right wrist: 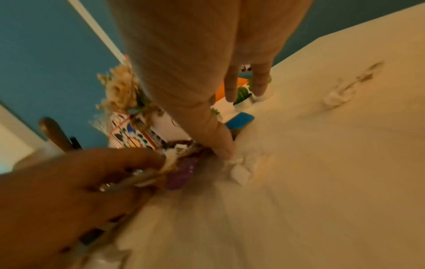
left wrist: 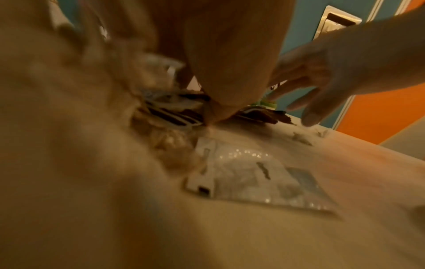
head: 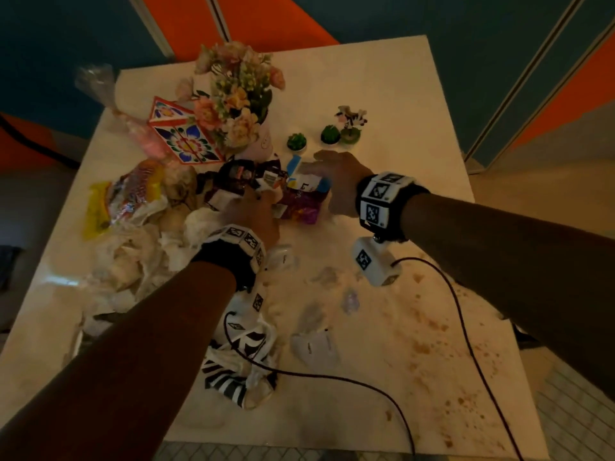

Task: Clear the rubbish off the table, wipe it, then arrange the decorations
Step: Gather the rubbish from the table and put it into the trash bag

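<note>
Left grip (head: 253,211) curled around crumpled wrappers (head: 266,186)

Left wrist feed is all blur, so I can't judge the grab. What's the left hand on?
Observer: The right wrist view shows the left hand pinching crumpled wrappers, next to a purple wrapper.
Operator: What's under the right hand?
Observer: In the head view the right hand is empty. Its straight fingers reach over a blue-and-white packet; I can't tell whether they touch it.
Operator: Anything to wipe later?
Observer: Yes. Brown stains speckle the near right part of the table.
</note>
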